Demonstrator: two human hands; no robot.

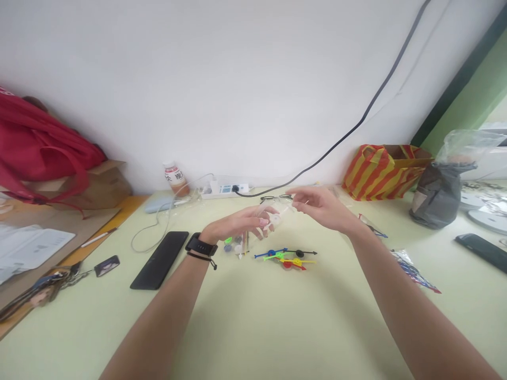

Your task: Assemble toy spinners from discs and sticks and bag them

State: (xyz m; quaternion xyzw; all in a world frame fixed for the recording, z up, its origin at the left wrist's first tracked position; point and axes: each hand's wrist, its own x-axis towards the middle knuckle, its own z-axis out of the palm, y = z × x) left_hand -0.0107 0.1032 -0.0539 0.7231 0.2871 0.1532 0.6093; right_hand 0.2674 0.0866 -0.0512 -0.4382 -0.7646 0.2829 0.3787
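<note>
A clear plastic bag [273, 207] is located between the hands, above the table [253, 327]; its contents are indistinct. The left hand [247, 224] grasps the bag between thumb and fingers. The right hand [317, 205] is at the bag's far side, fingers bent; whether it pinches the film cannot be determined. Both forearms extend forward and converge. Colored plastic arrows [288, 258] with round hubs lie overlapping, nearer the wearer. The bottle [176, 180] contains brownish liquid. The striped bag [382, 171], red and yellow, stands open-topped against the wall [253, 95].
</note>
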